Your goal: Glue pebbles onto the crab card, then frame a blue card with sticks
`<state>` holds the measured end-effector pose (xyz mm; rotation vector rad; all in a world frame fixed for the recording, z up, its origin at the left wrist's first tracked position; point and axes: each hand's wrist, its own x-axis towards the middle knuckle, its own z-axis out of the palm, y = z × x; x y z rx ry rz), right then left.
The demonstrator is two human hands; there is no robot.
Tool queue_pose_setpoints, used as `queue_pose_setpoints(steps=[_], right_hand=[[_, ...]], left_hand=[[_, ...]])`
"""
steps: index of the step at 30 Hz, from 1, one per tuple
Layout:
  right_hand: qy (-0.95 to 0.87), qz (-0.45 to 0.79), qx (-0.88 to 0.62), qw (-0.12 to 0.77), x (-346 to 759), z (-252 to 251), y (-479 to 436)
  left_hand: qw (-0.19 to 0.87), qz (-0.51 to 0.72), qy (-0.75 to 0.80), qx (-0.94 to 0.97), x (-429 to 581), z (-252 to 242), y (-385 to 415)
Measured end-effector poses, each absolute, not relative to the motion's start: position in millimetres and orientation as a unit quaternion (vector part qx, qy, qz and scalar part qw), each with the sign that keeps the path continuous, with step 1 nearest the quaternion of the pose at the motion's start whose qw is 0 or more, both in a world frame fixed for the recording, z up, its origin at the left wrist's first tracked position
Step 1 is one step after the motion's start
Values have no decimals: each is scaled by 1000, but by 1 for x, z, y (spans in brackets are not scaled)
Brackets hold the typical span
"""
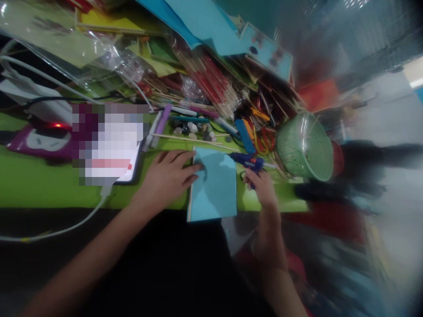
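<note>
A light blue card point(216, 189) with a thin wooden strip along its left side lies at the front edge of the green table, its lower end jutting past that edge. My left hand point(175, 169) rests at the card's left side, fingers apart and fingertips on it. On the other side, my right hand point(261, 182) is wrapped round the handle of a blue glue gun point(253, 163). The gun's dark nozzle points left, over the card's upper right corner. A pale glue stick sticks out of its back end.
Pebbles point(193, 128), pens and wooden sticks point(211, 79) lie behind the card. A green basket point(304, 147) stands to the right. A blurred-out phone or tablet point(127, 176) with a white cable and a purple power strip point(42, 143) are at left.
</note>
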<state>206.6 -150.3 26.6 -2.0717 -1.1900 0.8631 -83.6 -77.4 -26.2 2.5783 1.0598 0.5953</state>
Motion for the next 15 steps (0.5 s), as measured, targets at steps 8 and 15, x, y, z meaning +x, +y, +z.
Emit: queue_pose_setpoints(steps=[8,15], right_hand=[[-442,321,-781,303,212,30,-154],[-451,323,-776,299,210,23,-151]], left_hand=[[137,203,365,898,-84,-26,-77],[141,197,370,897,-83,-28,-78]])
